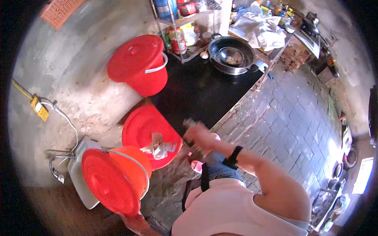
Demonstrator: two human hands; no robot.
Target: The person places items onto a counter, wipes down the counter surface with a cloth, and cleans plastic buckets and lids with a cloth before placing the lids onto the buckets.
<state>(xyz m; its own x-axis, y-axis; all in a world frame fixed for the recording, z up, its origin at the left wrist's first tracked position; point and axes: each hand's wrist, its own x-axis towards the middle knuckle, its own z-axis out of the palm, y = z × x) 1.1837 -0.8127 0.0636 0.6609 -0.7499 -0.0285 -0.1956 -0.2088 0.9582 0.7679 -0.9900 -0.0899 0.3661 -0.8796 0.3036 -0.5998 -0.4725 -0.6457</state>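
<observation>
Left hand (136, 223) clamped on tilted lidded bucket (126, 167), left of tabletop (204, 96); apparently supporting; needs steady hold. Right hand (201, 137) by tabletop edge, blurred; grip unclear.

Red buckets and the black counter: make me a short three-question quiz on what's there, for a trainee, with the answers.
1. True or false: the red bucket beside the metal shelf has its lid on.
2. Which hand is at the edge of the orange bucket's lid?
A) left
B) right
3. Fill the blank: on the black counter, a ____ sits inside the steamer pan.

Key: 1. True. 2. A, the left hand. 3. Bowl.
</observation>
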